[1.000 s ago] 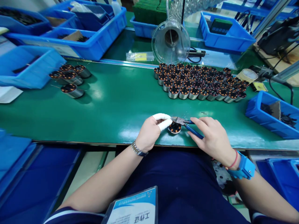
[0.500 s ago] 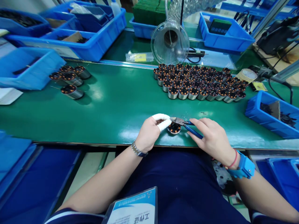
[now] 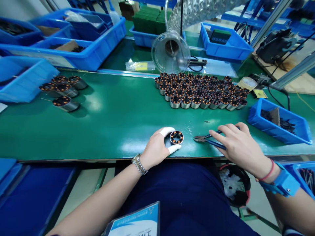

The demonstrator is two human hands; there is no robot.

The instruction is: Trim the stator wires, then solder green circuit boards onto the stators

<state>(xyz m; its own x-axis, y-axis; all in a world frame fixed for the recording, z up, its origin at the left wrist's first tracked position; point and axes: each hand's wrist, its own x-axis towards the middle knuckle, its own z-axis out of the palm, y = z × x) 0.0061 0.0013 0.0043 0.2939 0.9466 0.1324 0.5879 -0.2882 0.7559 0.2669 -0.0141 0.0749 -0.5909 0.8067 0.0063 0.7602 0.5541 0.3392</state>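
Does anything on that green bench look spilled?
Slightly: tiny pale bits are scattered on the bench between the ring by the left hand and the pliers, with two dark slivers beyond. They look like stray debris.

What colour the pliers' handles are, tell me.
Dark blue handles, best seen in the head view.

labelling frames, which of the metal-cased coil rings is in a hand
The lone ring in the left hand; the others sit farther back on the table, in two groups, untouched.
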